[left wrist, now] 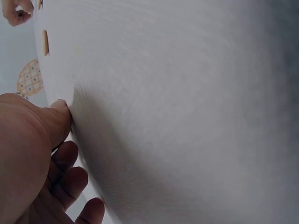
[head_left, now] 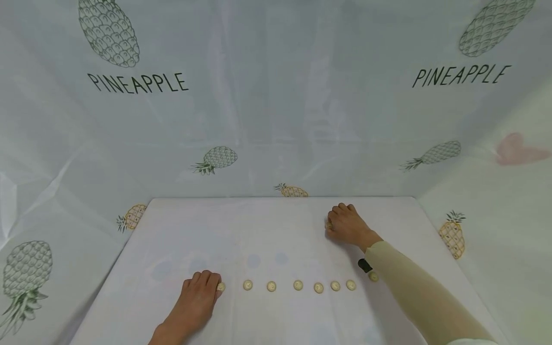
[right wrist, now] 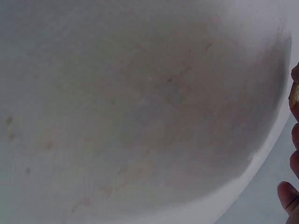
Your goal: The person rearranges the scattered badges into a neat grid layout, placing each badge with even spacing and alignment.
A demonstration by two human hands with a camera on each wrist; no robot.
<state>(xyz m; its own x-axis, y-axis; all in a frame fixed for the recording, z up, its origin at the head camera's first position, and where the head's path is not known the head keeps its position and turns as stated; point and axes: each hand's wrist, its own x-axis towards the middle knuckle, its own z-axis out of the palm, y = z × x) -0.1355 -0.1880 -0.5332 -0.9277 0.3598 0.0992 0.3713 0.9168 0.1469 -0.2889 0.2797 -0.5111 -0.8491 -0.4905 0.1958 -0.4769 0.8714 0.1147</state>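
Near the front left of the white table, my left hand (head_left: 197, 296) pinches a round beige button (head_left: 221, 286) between thumb and fingers, low at the cloth. In the left wrist view the thumb (left wrist: 58, 122) reaches the surface and the other fingers curl below it. Toward the back right, my right hand (head_left: 348, 226) grips another button (head_left: 329, 224) at its fingertips. Only that button's edge (right wrist: 294, 94) and a few fingertips show in the right wrist view. Between the hands, nearer the front, lies a loose row of several similar buttons, one of them a middle button (head_left: 298, 285).
The rightmost button (head_left: 373, 276) lies beside the right sleeve (head_left: 414, 287), next to a small black object (head_left: 364, 265). A pineapple-printed sheet (head_left: 276, 96) hangs behind the table (head_left: 241, 225) and along both sides.
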